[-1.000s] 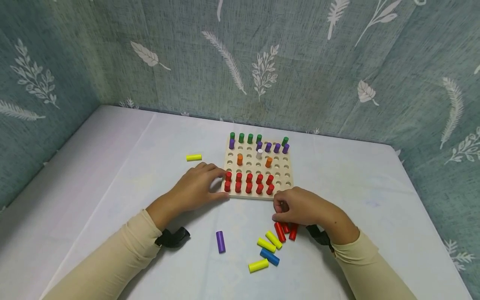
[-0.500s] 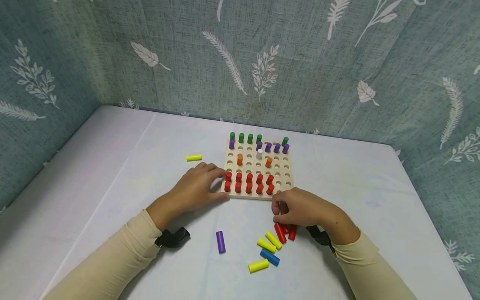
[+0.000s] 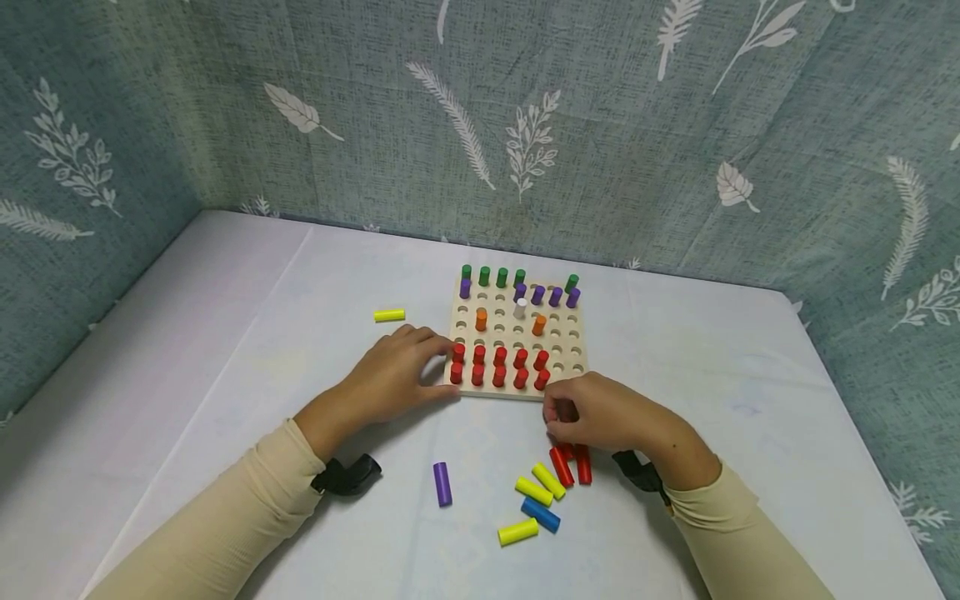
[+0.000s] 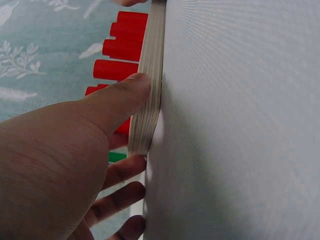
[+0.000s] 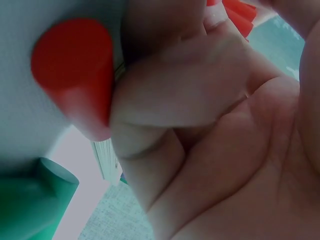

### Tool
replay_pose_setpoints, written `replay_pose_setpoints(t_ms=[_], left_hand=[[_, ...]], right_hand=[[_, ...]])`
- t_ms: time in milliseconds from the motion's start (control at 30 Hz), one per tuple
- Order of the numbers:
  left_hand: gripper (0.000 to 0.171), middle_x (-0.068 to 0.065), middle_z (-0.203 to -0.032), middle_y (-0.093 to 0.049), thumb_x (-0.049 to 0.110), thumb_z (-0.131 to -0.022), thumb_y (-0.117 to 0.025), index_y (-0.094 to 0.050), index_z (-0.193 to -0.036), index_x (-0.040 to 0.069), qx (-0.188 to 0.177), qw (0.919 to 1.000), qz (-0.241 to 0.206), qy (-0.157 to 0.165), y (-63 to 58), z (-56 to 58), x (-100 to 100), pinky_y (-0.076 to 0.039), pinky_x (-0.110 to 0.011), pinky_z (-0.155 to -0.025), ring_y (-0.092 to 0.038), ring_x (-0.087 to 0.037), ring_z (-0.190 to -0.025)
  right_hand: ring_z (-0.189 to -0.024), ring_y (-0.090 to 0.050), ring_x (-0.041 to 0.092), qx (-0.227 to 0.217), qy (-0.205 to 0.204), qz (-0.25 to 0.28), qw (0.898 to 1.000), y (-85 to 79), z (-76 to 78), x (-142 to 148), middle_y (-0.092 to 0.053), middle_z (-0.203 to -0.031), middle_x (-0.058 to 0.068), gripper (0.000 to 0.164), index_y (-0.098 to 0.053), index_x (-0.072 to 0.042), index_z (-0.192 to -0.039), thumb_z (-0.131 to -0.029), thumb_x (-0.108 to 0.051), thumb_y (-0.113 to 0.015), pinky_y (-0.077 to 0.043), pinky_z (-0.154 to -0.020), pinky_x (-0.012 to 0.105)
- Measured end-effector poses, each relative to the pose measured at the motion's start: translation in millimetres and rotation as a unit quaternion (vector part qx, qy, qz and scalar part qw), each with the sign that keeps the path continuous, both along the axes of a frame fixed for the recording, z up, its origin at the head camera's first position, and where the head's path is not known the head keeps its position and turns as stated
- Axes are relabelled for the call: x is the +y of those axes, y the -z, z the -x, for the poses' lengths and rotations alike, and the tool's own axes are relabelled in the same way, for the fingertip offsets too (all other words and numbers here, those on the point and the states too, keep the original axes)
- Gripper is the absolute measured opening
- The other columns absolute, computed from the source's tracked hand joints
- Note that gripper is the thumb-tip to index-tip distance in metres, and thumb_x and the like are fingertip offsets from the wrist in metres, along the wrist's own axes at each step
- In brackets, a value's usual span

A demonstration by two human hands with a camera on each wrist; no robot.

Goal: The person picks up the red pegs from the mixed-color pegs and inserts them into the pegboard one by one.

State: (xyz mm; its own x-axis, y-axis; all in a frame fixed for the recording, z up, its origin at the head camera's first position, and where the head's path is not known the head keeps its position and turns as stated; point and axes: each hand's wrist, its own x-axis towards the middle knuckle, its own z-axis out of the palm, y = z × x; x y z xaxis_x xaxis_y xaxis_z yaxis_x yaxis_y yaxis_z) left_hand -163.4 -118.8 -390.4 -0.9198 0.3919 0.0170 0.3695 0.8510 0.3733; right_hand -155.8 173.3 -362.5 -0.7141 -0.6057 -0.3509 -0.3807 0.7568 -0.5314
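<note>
Head view: steadying the near-left corner of the pegboard (image 3: 498,394) with left hand (image 3: 396,371) loosely spread, seemingly gathering loose red pegs (image 3: 583,467) just in front with right hand (image 3: 596,412) curled; cannot tell its hidden grip. Next: probably aligning one with a free hole (image 3: 557,369).

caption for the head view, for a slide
Left hand holds the near-left corner of a pegboard, right hand beside loose red pegs, yellow pegs and a blue peg nearby.

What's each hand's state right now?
Left hand: open, thumb on the edge of the wooden pegboard.
Right hand: fingers curled by the loose red pegs; cannot tell whether it holds one.
</note>
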Motion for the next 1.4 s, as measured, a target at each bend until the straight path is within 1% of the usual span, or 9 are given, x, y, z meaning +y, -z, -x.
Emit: replay_pose_setpoints(t_ms=[133, 300, 600, 900, 1167, 1400], left_hand=[[0.061, -0.004, -0.126, -0.066, 0.046, -0.077, -0.084, -0.065, -0.128, 0.017, 0.005, 1.0000, -0.001, 0.002, 0.5, 0.0, 0.0, -0.048, -0.048, -0.103, -0.056, -0.024, -0.119], [0.062, -0.003, -0.127, -0.066, 0.047, -0.077, -0.084, -0.065, -0.129, 0.017, 0.004, 1.0000, -0.003, 0.002, 0.5, 0.4, 0.2, -0.047, -0.048, -0.104, -0.056, -0.024, -0.119], [0.063, -0.004, -0.127, -0.066, 0.047, -0.077, -0.084, -0.065, -0.129, 0.017, 0.003, 1.0000, -0.002, -0.001, 0.1, 0.7, 0.9, -0.048, -0.048, -0.104, -0.056, -0.025, -0.119], [0.063, -0.004, -0.127, -0.066, 0.046, -0.077, -0.084, -0.065, -0.129, 0.017, 0.000, 1.0000, -0.001, -0.005, 0.2, 0.1, 1.2, -0.047, -0.048, -0.105, -0.056, -0.025, -0.120], [0.063, -0.004, -0.126, -0.066, 0.046, -0.077, -0.084, -0.065, -0.129, 0.017, 0.002, 1.0000, 0.000, -0.005, 1.0, 0.2, 0.5, -0.047, -0.048, -0.105, -0.056, -0.025, -0.120], [0.062, -0.003, -0.125, -0.067, 0.045, -0.077, -0.085, -0.065, -0.128, 0.016, 0.006, 1.0000, -0.003, -0.001, 1.5, 0.1, 0.1, -0.048, -0.047, -0.103, -0.057, -0.024, -0.117]], right_hand=[[-0.069, -0.056, 0.011, -0.005, 0.014, -0.001, 1.000, -0.2, 0.7, -0.9, -0.058, -0.072, -0.006, 0.010, -0.064, -0.020, -0.086, -0.089, -0.018, -0.073, -0.051, -0.059, 0.025], [-0.070, -0.057, 0.012, -0.003, 0.020, -0.004, 1.000, -1.9, 0.7, -1.6, -0.060, -0.074, -0.005, 0.008, -0.065, -0.020, -0.089, -0.090, -0.018, -0.073, -0.052, -0.060, 0.025], [-0.064, -0.056, 0.010, 0.017, 0.023, 0.001, 1.000, -3.1, -0.8, -2.6, -0.059, -0.069, -0.007, 0.007, -0.066, -0.019, -0.087, -0.092, -0.019, -0.071, -0.050, -0.057, 0.024], [-0.063, -0.056, 0.010, 0.024, 0.033, 0.009, 0.999, -3.2, -0.4, -3.2, -0.059, -0.070, -0.006, 0.007, -0.066, -0.018, -0.087, -0.094, -0.019, -0.068, -0.051, -0.055, 0.026], [-0.066, -0.054, 0.012, 0.061, 0.042, 0.017, 0.997, -4.6, 1.0, -3.1, -0.057, -0.071, -0.006, 0.005, -0.066, -0.020, -0.089, -0.093, -0.020, -0.068, -0.050, -0.056, 0.026], [-0.068, -0.054, 0.012, 0.092, 0.056, 0.032, 0.994, -5.7, 2.1, -1.4, -0.059, -0.071, -0.007, 0.004, -0.067, -0.017, -0.090, -0.092, -0.020, -0.070, -0.050, -0.057, 0.026]])
